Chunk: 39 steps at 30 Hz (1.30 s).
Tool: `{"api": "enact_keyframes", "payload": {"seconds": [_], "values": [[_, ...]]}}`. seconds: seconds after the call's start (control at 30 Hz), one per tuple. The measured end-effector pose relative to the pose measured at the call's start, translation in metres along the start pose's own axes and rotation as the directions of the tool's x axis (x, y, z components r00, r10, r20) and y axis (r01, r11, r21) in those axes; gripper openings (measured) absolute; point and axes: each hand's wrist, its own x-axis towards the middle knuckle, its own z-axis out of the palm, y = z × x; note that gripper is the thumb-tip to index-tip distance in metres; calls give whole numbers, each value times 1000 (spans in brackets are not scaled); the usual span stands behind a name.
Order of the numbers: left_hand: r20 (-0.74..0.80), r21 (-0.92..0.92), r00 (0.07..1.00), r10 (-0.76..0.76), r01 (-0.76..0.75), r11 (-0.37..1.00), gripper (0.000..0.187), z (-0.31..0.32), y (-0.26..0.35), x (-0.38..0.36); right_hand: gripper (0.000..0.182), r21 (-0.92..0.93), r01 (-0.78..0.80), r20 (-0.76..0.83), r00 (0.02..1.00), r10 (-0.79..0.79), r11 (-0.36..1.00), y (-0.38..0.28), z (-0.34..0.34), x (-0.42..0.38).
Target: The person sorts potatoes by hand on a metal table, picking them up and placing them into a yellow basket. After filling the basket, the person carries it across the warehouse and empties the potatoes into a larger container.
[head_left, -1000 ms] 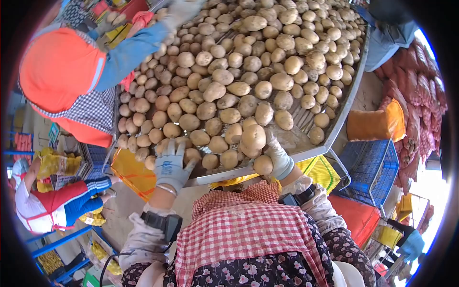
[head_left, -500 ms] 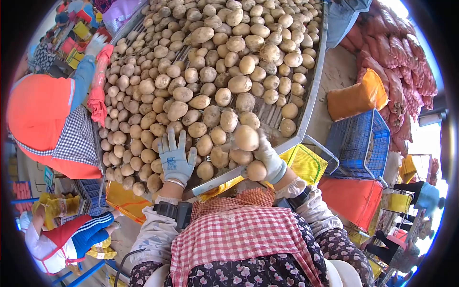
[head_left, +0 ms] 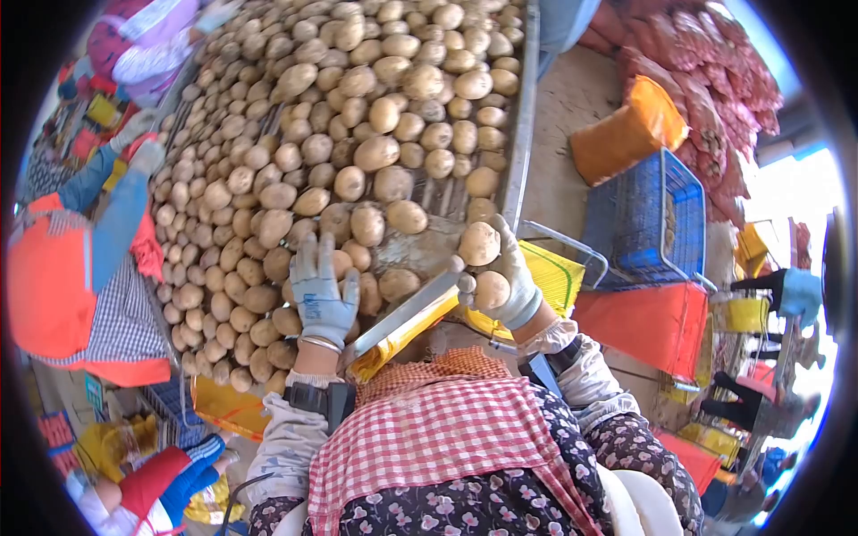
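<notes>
Potatoes (head_left: 259,196) are heaped over a sloping metal sorting table (head_left: 429,243). My left hand (head_left: 323,295), in a pale blue glove, lies palm down on the potatoes near the front edge, fingers stretched out. At that table's front right corner, my gloved right hand (head_left: 518,281) curls round a potato (head_left: 479,243) and has a second potato (head_left: 492,290) against its palm side. Some of its fingers are hidden behind them. Below the right hand hangs a yellow mesh bag (head_left: 547,281), its mouth by the metal edge.
A blue crate (head_left: 626,223) and an orange sack (head_left: 617,134) stand right of the table, with red mesh sacks (head_left: 706,107) stacked behind. A red-orange bag (head_left: 639,326) hangs nearer. On the left a co-worker in an orange-red cap and apron (head_left: 54,277) reaches over the table's edge.
The view has shifted, moving the table leftward. Several potatoes near my right hand have left the front corner, baring more metal. My right hand is farther over the bag; the left still rests on potatoes.
</notes>
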Motion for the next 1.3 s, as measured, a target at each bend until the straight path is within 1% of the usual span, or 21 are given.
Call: {"api": "enact_keyframes", "payload": {"seconds": [0.07,0.2,0.27,0.4,0.5,0.57,0.6,0.63,0.67,0.7,0.73,0.77,0.8,0.87,0.93,1.0,1.07,1.1,1.17,1.23,1.3], "values": [[-66,-181,998,-14,1,984,58,17,-11,11,65,-55,74,-11,997,-75,996,-11,-8,-9],[-93,-7,995,19,-20,1000,44,17,-13,20,60,276,232,-134,970,-202,933,-15,12,-40],[-112,-21,994,6,-8,1000,39,19,-15,13,53,5,493,-252,843,-476,870,-15,17,-54],[-1,14,996,95,-94,995,33,8,-17,3,53,48,455,-33,890,-454,889,-29,-57,-93],[12,80,992,128,-128,989,35,16,-21,-3,57,91,512,-244,843,-480,854,-30,-81,-135],[16,111,991,132,-133,985,45,19,-22,-3,38,-291,676,-431,540,-723,677,-49,-100,-180],[106,181,992,73,-91,979,52,15,-17,-1,31,-599,676,-292,315,-903,429,-68,-122,-205],[85,158,992,96,-109,981,55,18,-20,-1,29,-570,693,-300,325,-897,442,-84,-115,-247],[87,187,987,135,-149,971,56,20,-23,-2,29,-682,719,-106,86,-991,135,-107,-134,-276],[117,177,991,62,-82,981,57,15,-19,-1,29,-138,889,-22,438,-899,437,-141,-177,-340],[82,180,995,54,-68,981,62,11,-22,-2,21,-554,826,9,127,-992,101,-154,-184,-372],[-26,232,1000,-8,13,973,69,14,-33,-13,32,-358,922,-309,34,-950,150,-168,-186,-405],[-82,268,991,-102,121,956,75,7,-43,-19,32,-325,915,-304,139,-943,239,-168,-192,-409],[-99,323,964,-246,265,909,76,-4,-63,-32,46,-840,476,-434,-306,-848,258,-179,-203,-398],[-16,403,971,-238,224,887,77,-14,-84,-40,48,-953,162,-300,-414,-860,254,-173,-189,-328],[22,361,930,-367,335,870,77,-13,-100,-24,51,-989,-8,147,-206,-968,-149,-149,-187,-232],[-38,277,865,-500,490,826,79,-10,-125,-6,51,-988,102,127,88,-988,-118,-51,-61,-100],[-57,200,807,-588,586,785,80,-12,-131,-6,50,-815,-116,518,293,-804,-567,-69,-94,-75],[17,216,821,-570,554,804,80,-1,-137,-32,52,-596,-15,702,476,-530,-803,-17,-50,-9],[228,243,837,-498,446,861,77,-30,-98,-44,47,-517,169,552,816,-175,-839,17,6,29],[226,199,849,-478,440,876,72,-40,-93,-67,48,-406,62,121,993,14,-912,37,28,58]]}}
